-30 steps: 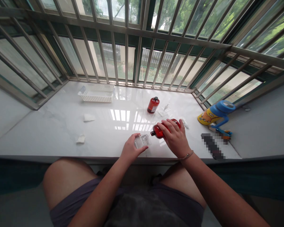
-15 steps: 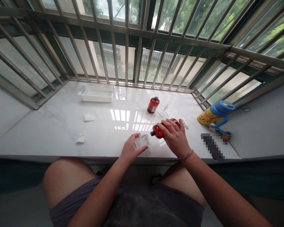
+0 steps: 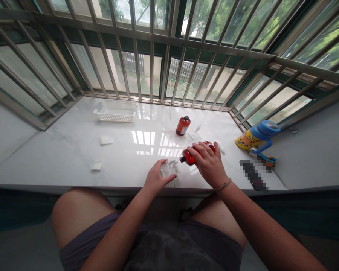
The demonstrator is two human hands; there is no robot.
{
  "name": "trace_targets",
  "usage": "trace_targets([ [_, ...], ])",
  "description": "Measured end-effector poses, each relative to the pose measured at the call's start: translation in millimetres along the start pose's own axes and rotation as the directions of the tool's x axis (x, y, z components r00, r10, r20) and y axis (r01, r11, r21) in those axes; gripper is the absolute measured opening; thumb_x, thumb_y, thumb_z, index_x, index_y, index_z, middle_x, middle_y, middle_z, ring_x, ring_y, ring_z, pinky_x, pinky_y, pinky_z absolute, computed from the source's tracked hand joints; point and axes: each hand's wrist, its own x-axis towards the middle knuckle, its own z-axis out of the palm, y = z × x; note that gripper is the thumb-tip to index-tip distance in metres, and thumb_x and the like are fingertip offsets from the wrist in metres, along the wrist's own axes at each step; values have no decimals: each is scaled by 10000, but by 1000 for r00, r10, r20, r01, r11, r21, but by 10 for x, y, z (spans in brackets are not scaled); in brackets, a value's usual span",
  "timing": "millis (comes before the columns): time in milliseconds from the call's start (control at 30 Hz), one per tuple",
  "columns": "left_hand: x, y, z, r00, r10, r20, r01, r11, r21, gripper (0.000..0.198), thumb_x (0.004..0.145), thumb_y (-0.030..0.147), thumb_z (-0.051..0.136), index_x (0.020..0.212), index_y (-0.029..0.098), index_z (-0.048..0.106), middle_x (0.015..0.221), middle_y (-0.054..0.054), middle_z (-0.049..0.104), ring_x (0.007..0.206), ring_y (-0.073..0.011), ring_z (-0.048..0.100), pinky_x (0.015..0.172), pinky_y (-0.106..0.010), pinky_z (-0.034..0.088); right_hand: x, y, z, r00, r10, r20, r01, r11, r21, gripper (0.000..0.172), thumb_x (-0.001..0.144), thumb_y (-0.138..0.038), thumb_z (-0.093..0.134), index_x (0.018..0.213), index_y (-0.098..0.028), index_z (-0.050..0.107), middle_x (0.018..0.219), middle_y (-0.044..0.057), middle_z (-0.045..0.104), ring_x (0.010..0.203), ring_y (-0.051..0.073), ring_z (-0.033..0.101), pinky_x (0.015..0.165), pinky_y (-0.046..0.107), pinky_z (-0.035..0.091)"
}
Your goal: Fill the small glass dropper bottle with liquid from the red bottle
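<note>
Tilted with its dark neck toward the left, a red bottle lies in my right hand, whose fingers wrap over its body. My left hand holds a small clear container between thumb and fingers, just left of the bottle's mouth. Something clear bridges the short gap between mouth and container; whether liquid is flowing I cannot tell. Behind the hands, a second red bottle with a dark cap and a pale label stands upright on the white marble-look ledge.
A white perforated basket sits at the back left. Folded white tissues lie at left, one tissue nearer me. Small clear plastic pieces are beside the standing bottle. At right stand a blue-and-yellow water bottle and a blurred dark object. Metal bars enclose the back.
</note>
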Motion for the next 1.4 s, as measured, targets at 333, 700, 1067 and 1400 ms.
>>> trace_targets([
  [333,0,-20,3,1000,2,2,-2,1000,4,664,748,338,962,1311,280,616,1339,-62,720,1255,-322,687,1116,-497,553,-2,0,1,1000,-11,-9,10,1000,-4,487,1049,-145,638,1518,-270,593,1522,72,651,1467,294,528,1361,621,64],
  [700,4,-26,2,1000,-6,7,6,1000,6,683,742,350,970,1318,269,612,1346,-57,716,1255,-296,684,1125,-450,538,14,6,-4,999,-29,-28,28,1000,-6,483,1050,-133,627,1514,-264,595,1513,78,656,1464,295,530,1359,623,71],
  [1067,-2,-27,-1,1000,-3,5,3,1000,4,680,743,350,968,1320,263,617,1353,-65,715,1261,-302,686,1140,-459,534,12,8,-2,999,-35,-25,35,999,-9,467,1063,-151,622,1514,-265,591,1512,77,657,1470,295,526,1359,628,62],
  [1400,1,-9,-5,1000,-8,7,8,1000,-1,676,748,326,966,1322,260,616,1341,-65,717,1247,-296,685,1130,-477,542,24,-9,-6,998,-45,-33,45,999,-3,471,1062,-139,608,1515,-267,601,1511,84,659,1470,295,527,1358,636,67],
])
